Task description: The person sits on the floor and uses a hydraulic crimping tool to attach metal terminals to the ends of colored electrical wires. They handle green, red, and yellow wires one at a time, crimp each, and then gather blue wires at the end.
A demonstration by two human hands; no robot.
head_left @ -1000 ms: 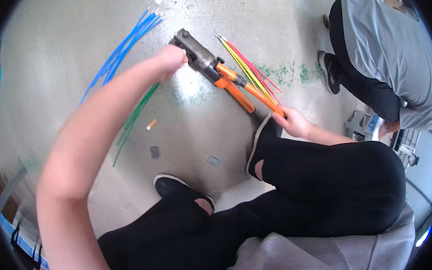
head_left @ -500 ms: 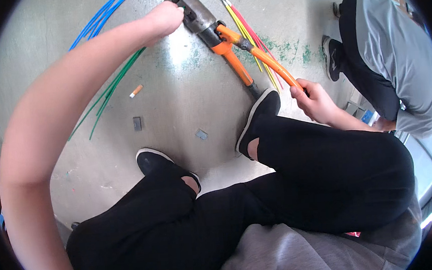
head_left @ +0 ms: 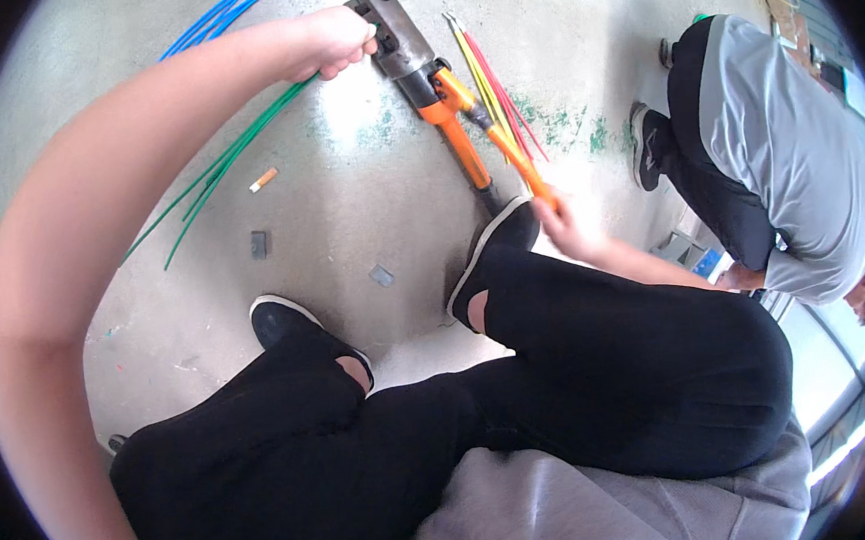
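While L hand point(head_left: 336, 41) grips green wires point(head_left: 215, 175) by crimper point(head_left: 407, 51), R hand point(head_left: 560, 226) clasps its orange handle point(head_left: 520, 163)

Dull grey metal, scuffed and matt, on the head of the hydraulic crimping tool point(head_left: 399, 42); glossy orange plastic or painted coating on its two handles point(head_left: 463, 137). Smooth, slightly shiny plastic insulation on the green wires point(head_left: 216, 180), the blue wires point(head_left: 219, 14) and the yellow and red wires point(head_left: 487, 76). Rough, matt concrete floor point(head_left: 348, 216), pale grey, mottled with flaking green paint specks. Matt black cloth on the trousers point(head_left: 600, 369), soft grey knit on the top point(head_left: 590, 510). Black shoes point(head_left: 496, 250) with smooth white rubber soles. Bare skin on the left hand point(head_left: 336, 41) and right hand point(head_left: 562, 229). Small flat grey metal-looking pieces point(head_left: 258, 245) on the floor, matt.
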